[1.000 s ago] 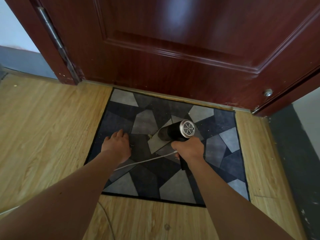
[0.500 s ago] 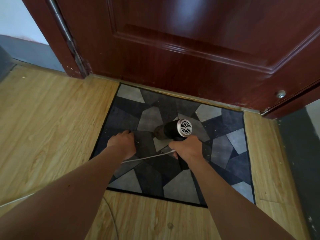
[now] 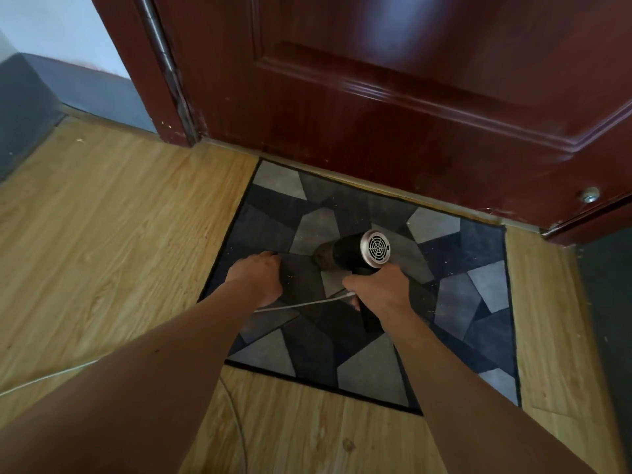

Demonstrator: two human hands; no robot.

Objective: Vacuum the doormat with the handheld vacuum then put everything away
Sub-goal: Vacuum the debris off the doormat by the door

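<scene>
A doormat [image 3: 461,302] with grey, black and blue angular patches lies on the wood floor in front of a door. My right hand [image 3: 379,289] grips the handle of a black handheld vacuum [image 3: 349,253] with a silver grilled rear end; its nozzle points left and down onto the mat's middle. A white cord [image 3: 301,305] runs from the handle leftwards under my left arm. My left hand [image 3: 256,275] presses palm-down on the mat's left part, fingers spread flat, just left of the nozzle. Small crumbs speckle the mat.
A dark red wooden door [image 3: 393,97] and its frame stand right behind the mat. A metal door stop [image 3: 590,195] sits at the door's lower right. Light wood floor [image 3: 102,251] spreads to the left and front. Dark grey skirting [image 3: 20,107] lines the left wall.
The view has shifted, so mat and hands sit further right and lower in frame. The vacuum's nozzle has slid slightly left over the mat towards my left hand, which stays pressed flat.
</scene>
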